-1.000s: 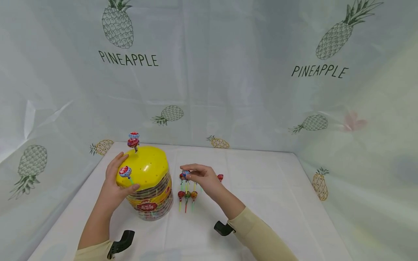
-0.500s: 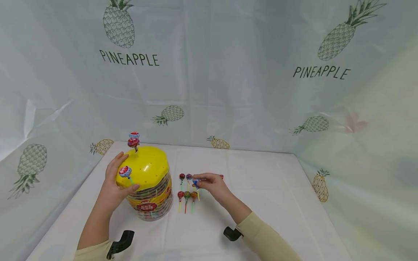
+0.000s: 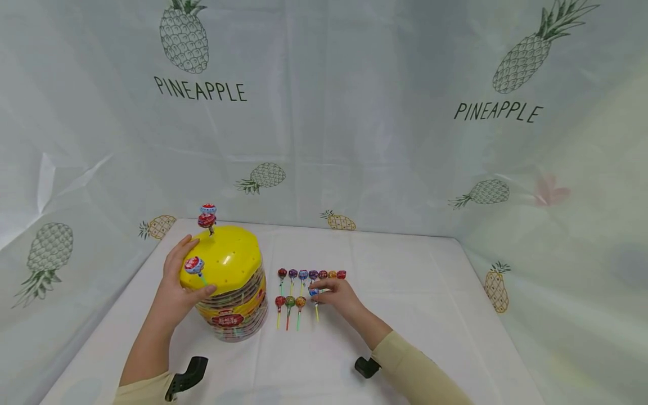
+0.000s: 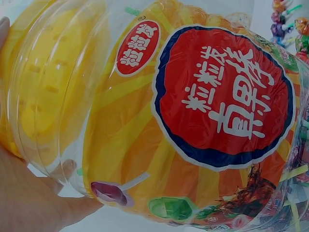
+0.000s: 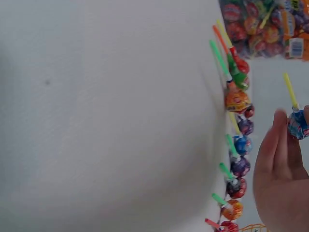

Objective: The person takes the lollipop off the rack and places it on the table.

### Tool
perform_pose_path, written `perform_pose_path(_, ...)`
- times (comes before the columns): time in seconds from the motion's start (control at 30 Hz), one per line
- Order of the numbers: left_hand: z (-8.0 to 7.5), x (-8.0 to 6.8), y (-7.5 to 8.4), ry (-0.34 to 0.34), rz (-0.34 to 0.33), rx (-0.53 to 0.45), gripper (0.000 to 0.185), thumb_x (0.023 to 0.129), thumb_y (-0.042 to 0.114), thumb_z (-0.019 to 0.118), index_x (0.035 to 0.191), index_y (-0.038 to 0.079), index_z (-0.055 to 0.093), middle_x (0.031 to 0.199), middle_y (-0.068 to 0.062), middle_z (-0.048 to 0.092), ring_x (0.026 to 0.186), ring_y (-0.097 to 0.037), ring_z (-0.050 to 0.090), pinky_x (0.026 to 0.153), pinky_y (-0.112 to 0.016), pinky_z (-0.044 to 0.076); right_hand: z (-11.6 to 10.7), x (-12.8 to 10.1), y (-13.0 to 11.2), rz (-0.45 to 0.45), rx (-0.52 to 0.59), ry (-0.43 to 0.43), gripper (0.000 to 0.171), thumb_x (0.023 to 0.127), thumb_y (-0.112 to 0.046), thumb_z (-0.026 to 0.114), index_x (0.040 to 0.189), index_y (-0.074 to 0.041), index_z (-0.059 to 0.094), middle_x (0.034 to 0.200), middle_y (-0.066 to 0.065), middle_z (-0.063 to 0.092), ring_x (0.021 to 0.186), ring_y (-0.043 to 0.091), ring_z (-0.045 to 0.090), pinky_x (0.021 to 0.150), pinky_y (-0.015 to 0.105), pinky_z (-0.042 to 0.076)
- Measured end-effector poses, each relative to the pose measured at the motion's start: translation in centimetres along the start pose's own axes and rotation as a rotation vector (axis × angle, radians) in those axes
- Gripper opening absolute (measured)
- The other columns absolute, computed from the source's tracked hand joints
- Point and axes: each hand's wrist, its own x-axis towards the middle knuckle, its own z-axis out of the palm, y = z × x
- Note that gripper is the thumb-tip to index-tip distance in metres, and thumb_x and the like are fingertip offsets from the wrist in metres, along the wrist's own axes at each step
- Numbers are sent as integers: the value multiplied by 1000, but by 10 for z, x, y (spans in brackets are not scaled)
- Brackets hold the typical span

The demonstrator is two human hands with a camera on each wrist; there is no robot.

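My left hand (image 3: 175,281) grips the side of a clear candy jar (image 3: 237,315) just under its yellow lid (image 3: 230,256); up close the jar's red label (image 4: 224,96) fills the left wrist view, with my palm (image 4: 24,203) against its lower left. Two lollipops (image 3: 206,216) stand in holes at the lid's far edge, another lollipop (image 3: 194,265) at its near edge. My right hand (image 3: 324,291) pinches a blue lollipop (image 3: 314,292) (image 5: 297,123) with a yellow stick, low over the table beside the front row of lollipops (image 3: 289,304).
A back row of several lollipops (image 3: 312,274) (image 5: 239,145) lies on the white tablecloth (image 3: 405,292) right of the jar. A pineapple-printed sheet (image 3: 324,112) walls in the back and both sides. More cloth lies bare to the right.
My right hand has carried the blue lollipop rightward and down, from above the back row to the right end of the front row. The left hand and jar have stayed put.
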Motion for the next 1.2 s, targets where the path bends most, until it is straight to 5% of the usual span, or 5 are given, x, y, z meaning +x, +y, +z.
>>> perform_pose_path(0.37, -1, 0, -2, 1, -7, 10, 99, 76, 6, 82, 155, 20, 23, 161, -5, 6, 133, -44, 25, 82, 0, 32, -2, 10, 22, 48, -145, 31, 24, 80, 2, 75, 104, 2, 73, 87, 9, 72, 77, 17, 69, 76, 31, 55)
perform_pose_path(1.2, 0, -1, -1, -4, -8, 2, 99, 76, 5, 81, 155, 21, 23, 161, -6, 5, 132, -45, 27, 82, -1, 33, 7, 21, 32, 9, -447, -20, 19, 82, -7, 77, 101, -8, 75, 88, -3, 64, 75, 13, 57, 64, 26, 50)
